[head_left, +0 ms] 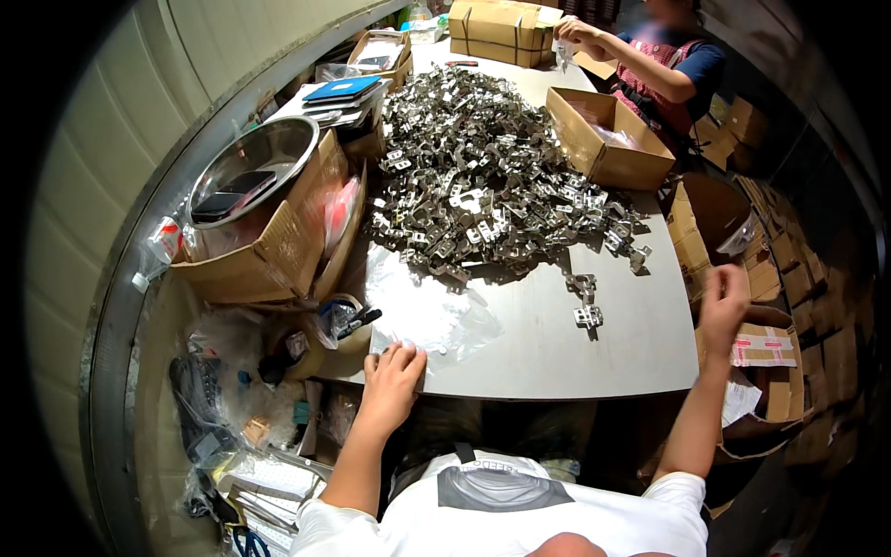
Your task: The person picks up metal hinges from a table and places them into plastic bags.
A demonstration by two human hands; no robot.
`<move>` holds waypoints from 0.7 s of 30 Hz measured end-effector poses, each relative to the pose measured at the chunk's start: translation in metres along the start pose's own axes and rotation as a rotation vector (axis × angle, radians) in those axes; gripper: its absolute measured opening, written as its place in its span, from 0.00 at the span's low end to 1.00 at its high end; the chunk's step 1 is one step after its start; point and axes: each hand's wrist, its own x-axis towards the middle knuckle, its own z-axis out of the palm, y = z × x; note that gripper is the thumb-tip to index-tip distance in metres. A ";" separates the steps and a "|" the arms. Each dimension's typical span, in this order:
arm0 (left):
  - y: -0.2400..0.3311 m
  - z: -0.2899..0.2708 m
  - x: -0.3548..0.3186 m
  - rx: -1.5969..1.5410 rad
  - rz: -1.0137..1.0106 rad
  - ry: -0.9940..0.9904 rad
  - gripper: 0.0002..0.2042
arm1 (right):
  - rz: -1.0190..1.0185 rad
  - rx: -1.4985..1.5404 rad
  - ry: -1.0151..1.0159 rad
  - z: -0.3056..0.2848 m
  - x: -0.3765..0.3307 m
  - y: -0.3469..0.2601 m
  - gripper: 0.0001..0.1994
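My left hand (393,376) lies at the near edge of the white table with its fingers stretched out, touching the lower part of some clear plastic bags (436,320). Past the table's right edge my right hand (724,302) is raised, its fingers curled in and nothing visible in them. Just beyond it a small clear bag (740,237) shows at an open carton (691,232); whether it rests there or is in the air I cannot tell. A few metal hinges (587,316) sit apart from a big heap of metal hinges (492,176).
At the left, a steel bowl (302,144) holding a dark phone sits in a cardboard box (264,251). A black marker (360,322) is near tape rolls. A co-worker (664,70) stands at the far right by a box of bags (561,116). Another open carton (784,376) stands beside my right arm.
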 end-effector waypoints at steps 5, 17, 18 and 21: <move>0.003 0.005 -0.007 -0.245 0.124 0.051 0.12 | 0.052 0.502 -0.722 0.033 -0.084 -0.085 0.07; 0.084 0.028 0.021 -1.485 -0.090 -0.121 0.07 | 0.360 0.970 -0.672 0.042 -0.179 -0.180 0.07; 0.087 0.029 0.024 -1.512 -0.092 -0.152 0.08 | 0.296 0.911 -0.627 0.042 -0.176 -0.176 0.08; 0.091 0.028 0.032 -1.562 -0.090 -0.249 0.11 | 0.221 0.853 -0.605 0.037 -0.171 -0.172 0.09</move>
